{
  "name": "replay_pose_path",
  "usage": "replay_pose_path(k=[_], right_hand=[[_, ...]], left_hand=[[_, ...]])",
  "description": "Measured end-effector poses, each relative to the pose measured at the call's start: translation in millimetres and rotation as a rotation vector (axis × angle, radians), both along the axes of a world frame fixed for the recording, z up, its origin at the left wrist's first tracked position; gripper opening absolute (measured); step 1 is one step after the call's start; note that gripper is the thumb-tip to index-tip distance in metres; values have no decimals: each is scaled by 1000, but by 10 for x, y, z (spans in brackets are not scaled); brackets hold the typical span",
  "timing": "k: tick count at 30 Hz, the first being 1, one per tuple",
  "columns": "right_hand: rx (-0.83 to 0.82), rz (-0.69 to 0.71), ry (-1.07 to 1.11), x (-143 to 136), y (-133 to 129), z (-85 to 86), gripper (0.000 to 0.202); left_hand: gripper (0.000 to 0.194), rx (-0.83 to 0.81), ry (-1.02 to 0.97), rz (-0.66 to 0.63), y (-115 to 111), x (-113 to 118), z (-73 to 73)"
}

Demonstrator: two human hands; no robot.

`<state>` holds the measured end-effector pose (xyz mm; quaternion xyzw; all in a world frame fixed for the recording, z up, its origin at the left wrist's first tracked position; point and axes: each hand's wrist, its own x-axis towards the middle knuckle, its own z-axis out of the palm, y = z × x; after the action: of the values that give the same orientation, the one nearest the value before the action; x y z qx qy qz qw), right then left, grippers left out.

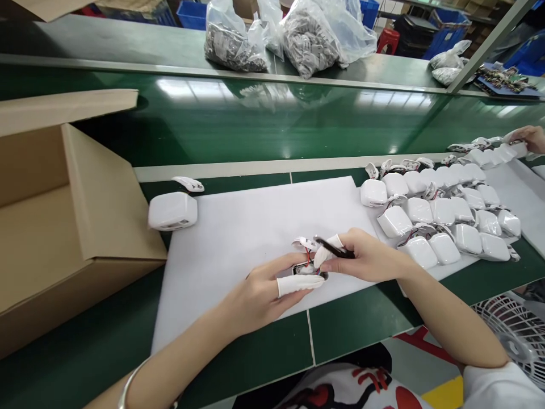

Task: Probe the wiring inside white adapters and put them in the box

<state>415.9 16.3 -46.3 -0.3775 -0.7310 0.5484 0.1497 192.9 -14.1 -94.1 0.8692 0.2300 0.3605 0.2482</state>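
Observation:
My left hand (268,289), a white finger cot on one finger, is closed around a small white plastic housing (303,269). Its open side faces up, and red and dark wires run from inside to a small white cover piece (304,243). My right hand (366,255), also with white finger cots, grips a slim black tool (334,247), perhaps tweezers. Its fingertips meet the housing's right end, by the wires; they partly hide the inside. Both hands are over a white foam sheet (255,221).
A finished-looking white housing (172,211) stands at the sheet's left end beside an open cardboard box (114,199). Rows of similar white housings (419,210) lie at right. Another person's hand (530,138) reaches in far right. Bags of parts (310,45) sit on the shelf behind.

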Motion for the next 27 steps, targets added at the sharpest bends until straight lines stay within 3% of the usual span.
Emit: replay_pose_path(k=[6, 14, 27], right_hand=[[-170, -197, 33, -72, -31, 27, 30], [-342, -183, -3, -80, -14, -46, 32], [-204, -277, 21, -98, 16, -49, 35]], left_hand=[[26, 0, 53, -1, -18, 12, 35], [20, 60, 93, 26, -25, 22, 80], [23, 79, 175, 29, -42, -13, 4]])
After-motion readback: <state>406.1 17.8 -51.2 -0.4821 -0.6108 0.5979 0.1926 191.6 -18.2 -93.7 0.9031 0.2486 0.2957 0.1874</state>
